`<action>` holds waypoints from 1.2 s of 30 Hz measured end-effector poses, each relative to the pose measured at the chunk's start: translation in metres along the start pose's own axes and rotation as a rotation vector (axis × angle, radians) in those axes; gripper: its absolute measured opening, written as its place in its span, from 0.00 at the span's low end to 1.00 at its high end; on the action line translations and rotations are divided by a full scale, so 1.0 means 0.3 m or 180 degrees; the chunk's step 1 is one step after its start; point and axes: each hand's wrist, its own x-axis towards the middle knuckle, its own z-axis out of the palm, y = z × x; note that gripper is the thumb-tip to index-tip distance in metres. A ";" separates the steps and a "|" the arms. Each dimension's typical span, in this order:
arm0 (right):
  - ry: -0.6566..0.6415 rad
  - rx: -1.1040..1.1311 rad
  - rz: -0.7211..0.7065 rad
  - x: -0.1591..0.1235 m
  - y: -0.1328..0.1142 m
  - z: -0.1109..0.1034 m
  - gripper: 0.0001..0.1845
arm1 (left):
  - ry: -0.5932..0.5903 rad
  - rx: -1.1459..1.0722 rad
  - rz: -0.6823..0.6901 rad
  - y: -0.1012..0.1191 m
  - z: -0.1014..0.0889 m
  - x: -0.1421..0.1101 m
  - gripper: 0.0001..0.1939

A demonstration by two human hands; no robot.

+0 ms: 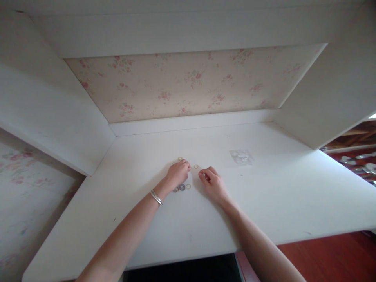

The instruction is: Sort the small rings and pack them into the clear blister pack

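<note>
Thin yellowish rings (196, 168) and dark discs (182, 187) lie midway between the white desk's (273, 192) front and back edges, near the left hand (178, 173), fingers bunched. The right hand (212, 183) curls just beside; either grip is unclear. Toward the back right corner, a clear packet (241, 157) bears an unreadable mark.

No text or number can be read: the dark mark (245, 157) on the clear plastic packet (239, 158) and the faces of the grey discs (182, 187) left of it are too small.
</note>
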 end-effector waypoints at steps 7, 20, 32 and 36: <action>-0.0096 0.0009 -0.0004 0.000 -0.005 0.001 0.13 | -0.0123 -0.0339 0.0190 0.012 -0.028 -0.099 0.10; -0.0041 -0.0021 -0.0067 -0.001 -0.004 0.007 0.14 | -0.0219 -0.0063 0.0305 0.063 -0.060 -0.220 0.12; -0.0324 -0.1027 -0.0134 0.005 0.010 0.013 0.18 | 0.0981 -0.0678 -0.0190 -0.089 -0.148 -0.227 0.10; -0.0473 -0.1451 -0.0189 0.009 -0.005 0.021 0.16 | 0.1012 -0.0875 -0.0435 -0.142 -0.127 -0.268 0.11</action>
